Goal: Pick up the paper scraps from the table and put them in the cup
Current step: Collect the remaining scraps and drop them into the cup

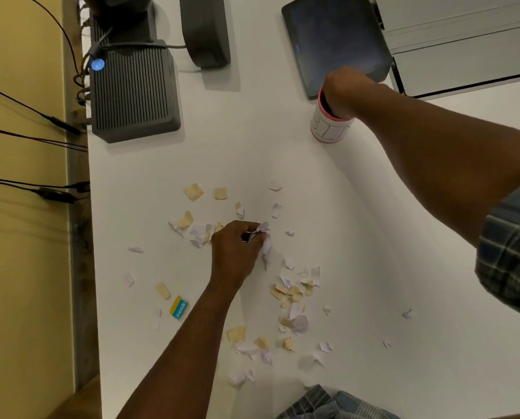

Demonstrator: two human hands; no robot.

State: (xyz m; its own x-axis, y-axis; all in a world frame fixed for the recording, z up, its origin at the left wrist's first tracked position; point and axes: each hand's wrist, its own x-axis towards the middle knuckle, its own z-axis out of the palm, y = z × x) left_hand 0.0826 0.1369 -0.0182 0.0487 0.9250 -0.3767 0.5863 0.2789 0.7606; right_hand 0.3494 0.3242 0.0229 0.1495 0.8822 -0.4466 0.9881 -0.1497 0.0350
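The left hand (236, 252) rests low on the white bench (373, 237), its fingers (254, 237) curled together and pinching a bunch of pale paper scraps (264, 240) that stick out past the fingertips on the right. Loose scraps (292, 297) (white and tan, torn small) lie all round those fingers: a tan pair just beyond them, a heap touching the knuckles on the left, a thicker scatter nearer the person and to the right. A small blue and yellow eraser (179, 307) lies left of the left forearm, apart from the fingers. The right hand (342, 92) sits over the mouth of the cup (328, 128), a white cup with a pink rim standing upright well beyond the left fingers; the right fingers point down into the cup and are hidden by the back of the hand, so I cannot tell whether they are spread or closed. Just behind the cup lies a dark tablet (334, 37), and far to the left of it a ribbed grey box (132, 92) with cables. A plaid sleeve (512, 252) covers the right upper arm.
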